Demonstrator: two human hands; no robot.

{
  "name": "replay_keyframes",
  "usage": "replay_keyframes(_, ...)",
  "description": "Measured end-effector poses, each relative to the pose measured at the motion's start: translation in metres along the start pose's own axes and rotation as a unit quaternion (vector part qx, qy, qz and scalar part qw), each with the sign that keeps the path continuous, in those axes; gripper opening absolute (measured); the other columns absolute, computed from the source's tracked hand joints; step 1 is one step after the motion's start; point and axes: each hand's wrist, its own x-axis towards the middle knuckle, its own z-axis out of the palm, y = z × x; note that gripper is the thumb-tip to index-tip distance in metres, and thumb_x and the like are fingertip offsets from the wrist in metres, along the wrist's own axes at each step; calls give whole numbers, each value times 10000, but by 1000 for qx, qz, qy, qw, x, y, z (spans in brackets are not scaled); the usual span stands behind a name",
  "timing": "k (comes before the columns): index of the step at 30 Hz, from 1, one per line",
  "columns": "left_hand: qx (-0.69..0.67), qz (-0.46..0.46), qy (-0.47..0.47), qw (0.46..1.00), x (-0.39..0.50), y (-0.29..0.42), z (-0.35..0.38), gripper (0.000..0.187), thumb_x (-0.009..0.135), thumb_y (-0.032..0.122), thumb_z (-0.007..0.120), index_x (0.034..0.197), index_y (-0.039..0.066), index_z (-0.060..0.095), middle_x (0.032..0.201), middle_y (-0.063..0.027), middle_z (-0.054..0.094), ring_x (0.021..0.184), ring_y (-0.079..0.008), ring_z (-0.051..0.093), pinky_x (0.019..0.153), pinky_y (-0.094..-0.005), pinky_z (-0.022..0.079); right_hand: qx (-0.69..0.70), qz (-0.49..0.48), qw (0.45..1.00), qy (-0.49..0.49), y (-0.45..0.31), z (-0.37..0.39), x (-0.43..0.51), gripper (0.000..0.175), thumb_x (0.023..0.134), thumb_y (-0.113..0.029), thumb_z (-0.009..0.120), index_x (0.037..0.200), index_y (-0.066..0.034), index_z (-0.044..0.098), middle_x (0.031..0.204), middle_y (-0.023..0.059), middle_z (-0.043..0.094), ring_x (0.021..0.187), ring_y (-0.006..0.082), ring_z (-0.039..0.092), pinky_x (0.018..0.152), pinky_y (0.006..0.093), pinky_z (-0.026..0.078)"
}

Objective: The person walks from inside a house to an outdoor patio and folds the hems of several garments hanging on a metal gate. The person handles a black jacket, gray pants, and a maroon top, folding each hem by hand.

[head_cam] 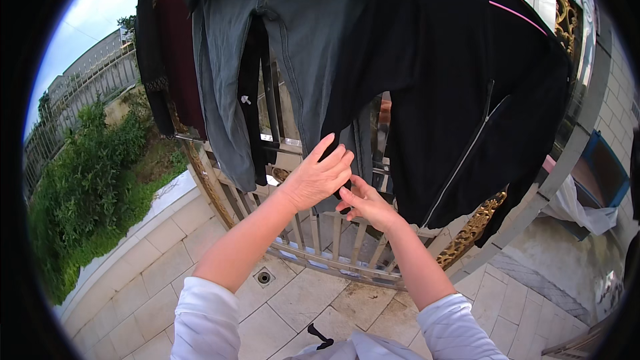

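A black zip jacket (450,85) hangs on a pink hanger (517,17) at the upper right. Its left-hand sleeve (367,65) reaches down to my hands in front of grey trousers (305,50). My left hand (325,172) is closed around the lower part of this sleeve. Just below and to the right, my right hand (362,201) is at the sleeve's end, fingers curled and partly spread; whether it grips the cloth I cannot tell. A dark red garment (175,55) and a black one with a patterned band (152,60) hang at the left.
Behind the clothes stands a metal gate with bars (337,232) and gold ornaments (465,232). A low tiled wall (165,222) borders green bushes (85,170) on the left. The tiled floor has a drain (264,277). White plastic sheeting (575,207) hangs by a blue-framed panel (602,170) at right.
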Motion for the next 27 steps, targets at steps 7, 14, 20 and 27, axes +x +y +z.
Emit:
replay_keyframes(7, -175, -211, 79, 958, -41, 53, 3, 371, 672, 15, 579, 1043, 19, 565, 1184, -98, 484, 1103, -277, 466, 864, -398, 443, 113, -93, 988, 48, 21, 0, 0, 592, 780, -233, 687, 1221, -126, 308, 961, 66, 534, 832, 115, 522, 627, 254, 460)
replay_keyframes(14, -309, -361, -15, 880, -113, 119, 25, 341, 696, -62, 540, 1022, 34, 519, 1087, -140, 500, 920, -330, 548, 725, -385, 484, -32, -124, 984, 120, 36, -23, -12, 134, 824, -150, 622, 897, -71, 543, 802, -28, 557, 721, 47, 496, 654, 210, 418)
replay_keyframes(20, -302, -516, -50, 800, -154, 130, 35, 296, 727, -48, 519, 997, 42, 435, 1005, -165, 502, 877, -394, 523, 693, -439, 446, -116, -51, 967, 221, 101, -90, -66, 190, 829, -199, 618, 791, -18, 573, 735, 14, 590, 695, 72, 526, 642, 232, 439)
replay_keyframes(27, -419, -652, -145, 615, -139, 173, 88, 246, 818, 130, 588, 1007, 35, 462, 933, -152, 598, 766, -257, 608, 667, -351, 463, -207, -194, 697, 659, 163, -249, -108, 384, 781, -205, 673, 1056, -11, 489, 876, 24, 563, 731, 89, 500, 636, 241, 418)
